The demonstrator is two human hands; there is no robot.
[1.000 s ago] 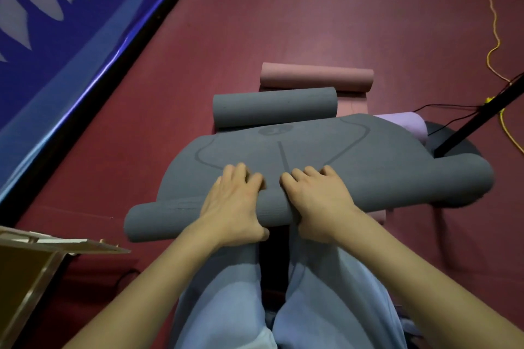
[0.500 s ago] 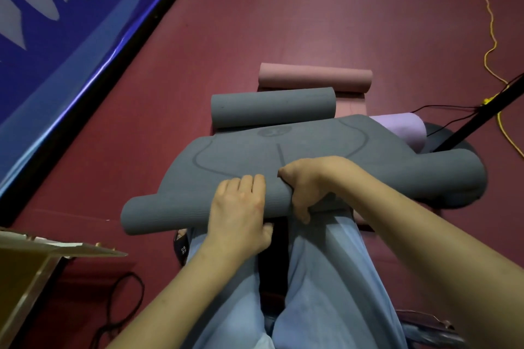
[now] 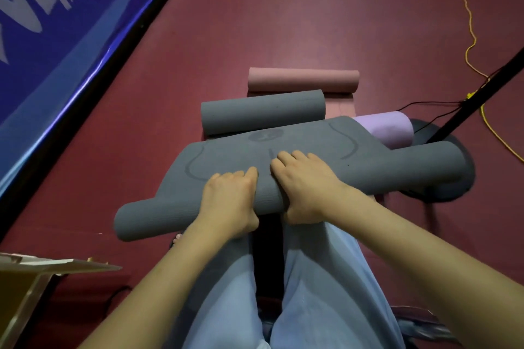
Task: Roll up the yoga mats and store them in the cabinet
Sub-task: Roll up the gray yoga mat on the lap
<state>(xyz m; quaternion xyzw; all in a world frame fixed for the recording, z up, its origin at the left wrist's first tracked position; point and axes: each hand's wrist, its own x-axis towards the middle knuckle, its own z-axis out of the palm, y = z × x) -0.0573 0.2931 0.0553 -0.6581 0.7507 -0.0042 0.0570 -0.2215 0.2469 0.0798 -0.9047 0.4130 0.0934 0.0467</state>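
On the maroon floor (image 3: 297, 22), directly ahead of the person's knees, lies the grey yoga mat (image 3: 326, 147), partly rolled: near portion forms a thick roll running left to right, far portion flat, printed line markings and a round logo visible. Left hand (image 3: 231, 195) sits on top of the roll, fingers curled over its far side, thumb at the near side; gripping the roll. Right hand (image 3: 304, 181) just beside it, fingers bent over the top of the roll, thumb tucked under the near edge; also gripping. Hands nearly touching at the roll's middle.

Beyond the flat portion: a fully rolled grey mat (image 3: 262, 112), behind it a pink mat (image 3: 303, 79) rolled at its far end. A lilac rolled mat (image 3: 388, 127) lies to the right, partly covered by the grey yoga mat. Blue banner (image 3: 56, 37) along left wall. Yellow cable (image 3: 467, 37) at far right. Cardboard box (image 3: 25, 286) corner at lower left.
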